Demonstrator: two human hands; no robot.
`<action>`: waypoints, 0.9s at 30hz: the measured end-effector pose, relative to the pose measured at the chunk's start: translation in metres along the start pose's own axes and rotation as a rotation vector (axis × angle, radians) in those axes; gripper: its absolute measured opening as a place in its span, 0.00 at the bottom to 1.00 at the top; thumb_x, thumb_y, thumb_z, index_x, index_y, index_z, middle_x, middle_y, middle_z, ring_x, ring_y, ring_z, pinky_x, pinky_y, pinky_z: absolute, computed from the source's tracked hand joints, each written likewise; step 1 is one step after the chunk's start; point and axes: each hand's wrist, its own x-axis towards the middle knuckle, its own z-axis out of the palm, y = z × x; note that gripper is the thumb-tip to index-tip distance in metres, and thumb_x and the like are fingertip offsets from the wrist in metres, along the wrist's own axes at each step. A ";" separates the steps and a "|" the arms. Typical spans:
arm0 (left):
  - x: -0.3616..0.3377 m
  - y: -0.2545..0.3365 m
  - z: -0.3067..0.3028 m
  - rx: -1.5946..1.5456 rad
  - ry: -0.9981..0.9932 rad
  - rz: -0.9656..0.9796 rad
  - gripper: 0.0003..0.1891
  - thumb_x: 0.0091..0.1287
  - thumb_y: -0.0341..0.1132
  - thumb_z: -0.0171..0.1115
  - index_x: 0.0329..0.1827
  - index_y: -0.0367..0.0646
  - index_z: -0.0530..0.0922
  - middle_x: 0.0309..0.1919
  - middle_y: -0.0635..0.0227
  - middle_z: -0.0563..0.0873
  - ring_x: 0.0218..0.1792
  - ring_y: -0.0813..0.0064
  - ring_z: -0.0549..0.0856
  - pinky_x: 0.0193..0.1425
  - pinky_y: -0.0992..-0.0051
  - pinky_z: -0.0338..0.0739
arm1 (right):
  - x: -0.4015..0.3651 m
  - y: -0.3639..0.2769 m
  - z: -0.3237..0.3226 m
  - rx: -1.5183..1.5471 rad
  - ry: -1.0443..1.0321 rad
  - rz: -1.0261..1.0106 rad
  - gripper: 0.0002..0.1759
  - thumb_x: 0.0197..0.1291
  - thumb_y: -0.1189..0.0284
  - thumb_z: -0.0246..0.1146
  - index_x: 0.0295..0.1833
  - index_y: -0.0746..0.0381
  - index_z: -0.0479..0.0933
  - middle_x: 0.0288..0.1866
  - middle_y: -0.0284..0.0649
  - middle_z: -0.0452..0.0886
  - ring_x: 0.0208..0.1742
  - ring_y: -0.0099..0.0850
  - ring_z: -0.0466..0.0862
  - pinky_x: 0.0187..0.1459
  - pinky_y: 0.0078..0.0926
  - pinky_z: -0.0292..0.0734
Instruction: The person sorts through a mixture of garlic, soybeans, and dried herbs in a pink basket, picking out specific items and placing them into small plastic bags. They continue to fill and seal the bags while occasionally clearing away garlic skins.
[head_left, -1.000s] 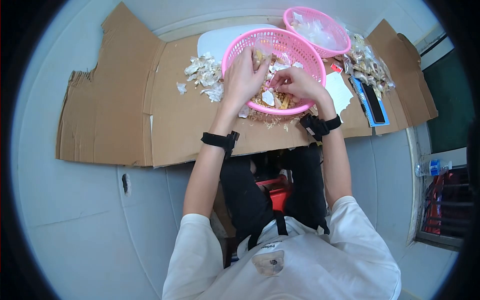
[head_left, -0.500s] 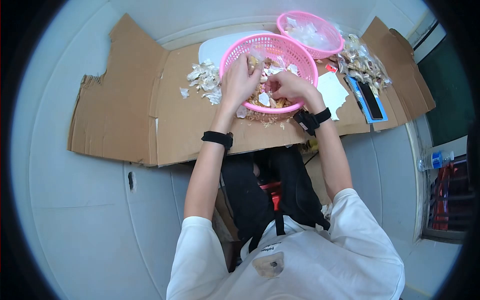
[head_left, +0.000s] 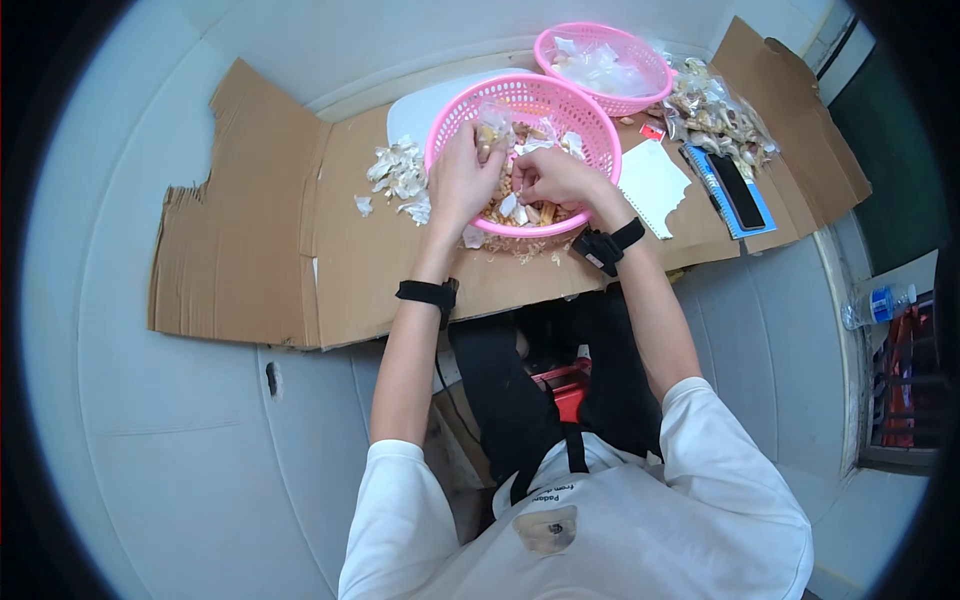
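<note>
My left hand (head_left: 465, 178) is over the left side of a pink perforated basket (head_left: 606, 140), its fingers closed round a clear plastic bag (head_left: 495, 117) with something yellowish inside. My right hand (head_left: 556, 178) is in the middle of the basket, fingertips pinched together near small dried pieces; what is between them is too small to make out. Below the hands lie many small tan pieces and white paper scraps (head_left: 509, 205). Black straps are round both wrists.
Cardboard (head_left: 370, 270) covers the table. White crumpled scraps (head_left: 400, 170) lie left of the basket. Behind stands a second pink basket (head_left: 657, 95) with clear bags. To the right are filled bags (head_left: 720, 115), torn paper (head_left: 652, 188), and a phone (head_left: 735, 190) on a blue notebook.
My right hand has moved slightly left, closer to my left hand, with its fingertips drawn together. The whole view has shifted a little.
</note>
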 end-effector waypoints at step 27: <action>0.004 -0.009 0.005 -0.112 -0.066 -0.097 0.30 0.67 0.38 0.76 0.71 0.38 0.78 0.49 0.59 0.91 0.48 0.70 0.90 0.51 0.72 0.85 | -0.008 -0.015 0.002 0.304 0.595 -0.214 0.11 0.65 0.72 0.69 0.44 0.70 0.78 0.34 0.56 0.85 0.38 0.49 0.89 0.43 0.46 0.81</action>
